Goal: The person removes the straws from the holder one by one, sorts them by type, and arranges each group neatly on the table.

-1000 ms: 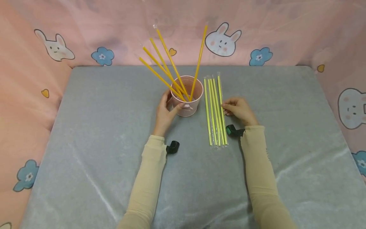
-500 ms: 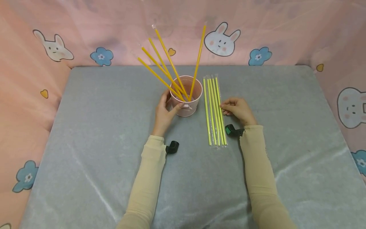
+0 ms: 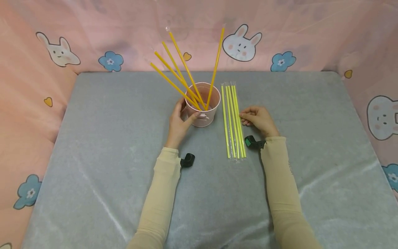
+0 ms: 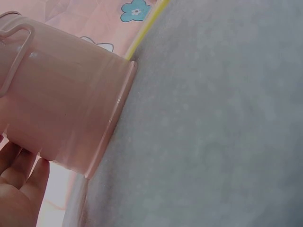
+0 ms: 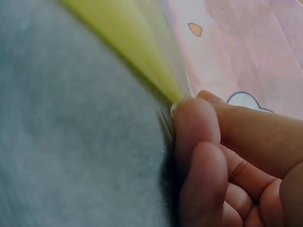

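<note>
A small pink bucket (image 3: 209, 120) stands upright on the table, several orange straws (image 3: 217, 58) in clear wrappers leaning out of it. My left hand (image 3: 179, 126) holds the bucket's left side, thumb near the front and fingers around the far side. The left wrist view shows fingertips (image 4: 41, 168) against the bucket wall (image 4: 71, 104). To the right of the bucket, several wrapped yellow-green straws (image 3: 230, 121) lie side by side. My right hand (image 3: 260, 120) pinches the edge of the rightmost one with thumb and forefinger; close up, the fingers meet at the yellow-green straw (image 5: 137, 52).
A grey cloth (image 3: 109, 145) covers the table. A pink curtain (image 3: 140, 20) with rabbits and flowers hangs behind and along both sides. A black wrist camera (image 3: 187, 160) juts from the left sleeve, another black camera (image 3: 253, 142) from the right.
The rightmost yellow-green straw has shifted left against the others, its top end swinging in, and my right hand moved slightly left with it. My left hand stays on the bucket.
</note>
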A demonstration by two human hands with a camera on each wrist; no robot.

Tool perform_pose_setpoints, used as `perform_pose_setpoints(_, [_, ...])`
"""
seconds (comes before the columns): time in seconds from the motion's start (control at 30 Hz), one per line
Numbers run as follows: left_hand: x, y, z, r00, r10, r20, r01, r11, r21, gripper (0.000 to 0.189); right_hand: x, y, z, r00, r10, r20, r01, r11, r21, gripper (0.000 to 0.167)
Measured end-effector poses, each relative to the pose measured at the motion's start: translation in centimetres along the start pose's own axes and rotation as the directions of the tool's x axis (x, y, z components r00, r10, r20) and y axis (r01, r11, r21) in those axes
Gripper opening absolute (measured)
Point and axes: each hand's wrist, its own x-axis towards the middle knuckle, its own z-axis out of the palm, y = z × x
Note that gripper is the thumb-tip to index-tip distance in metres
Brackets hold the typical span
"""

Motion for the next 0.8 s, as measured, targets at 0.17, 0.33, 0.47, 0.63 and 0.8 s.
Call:
perform_pose_setpoints(0.17, [-0.2, 1.2, 0.0, 1.0, -0.016, 0.007, 0.016, 1.0, 0.002, 0.065, 0.0, 0.1, 0.0, 1.0, -0.013, -0.016, 0.014, 1.0, 0.026, 0.024])
perform_pose_setpoints(0.33, [0.4, -1.3, 0.0, 1.0, -0.011, 0.004, 0.011, 1.0, -0.016, 0.068, 0.0, 0.2, 0.0, 0.999, -0.01, -0.048, 0.014, 0.996, 0.093, 0.023])
perform_pose_setpoints(0.47, [0.5, -2.2, 0.0, 1.0, -0.002, -0.008, 0.002, 1.0, -0.015, 0.068, -0.1, 0.1, 0.0, 0.999, -0.009, -0.048, 0.014, 0.994, 0.109, 0.022])
perform_pose_setpoints(0.63, [0.5, -2.2, 0.1, 1.0, 0.016, -0.017, -0.016, 1.0, 0.003, 0.067, -0.2, 0.0, 0.0, 0.999, -0.012, -0.045, 0.017, 0.993, 0.114, 0.022])
perform_pose_setpoints(0.8, [0.6, -2.2, 0.0, 1.0, 0.028, -0.014, -0.028, 1.0, -0.005, 0.069, -0.2, 0.0, 0.0, 0.999, -0.019, -0.048, 0.025, 0.992, 0.123, 0.022])
